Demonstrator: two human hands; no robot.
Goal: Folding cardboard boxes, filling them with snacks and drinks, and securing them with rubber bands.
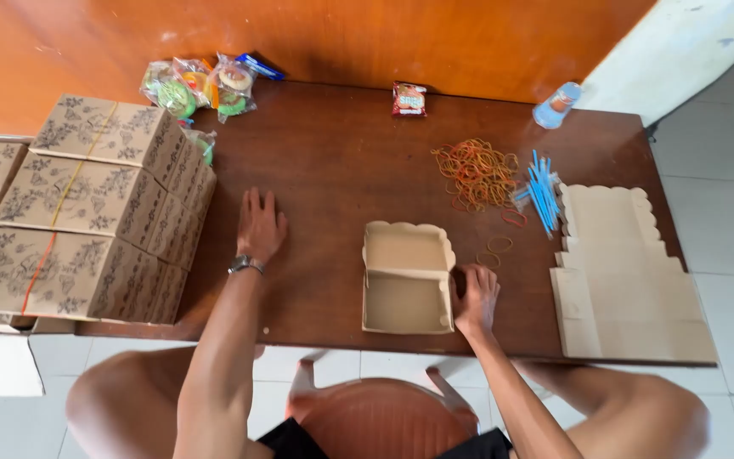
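Note:
An open, empty cardboard box (407, 279) with a scalloped lid lies on the brown wooden table (333, 161) in front of me. My right hand (476, 297) grips the box's right wall at its near corner. My left hand (259, 225) rests flat on the table, fingers spread, holding nothing, with a watch on its wrist. It lies between the open box and a stack of closed patterned boxes (87, 212) at the left.
Flat unfolded box blanks (626, 276) are stacked at the table's right end. A heap of rubber bands (476, 172) and blue straws (542, 191) lie beyond the open box. Wrapped snacks (201, 85), a small red packet (409, 99) and a plastic cup (556, 104) sit by the orange wall.

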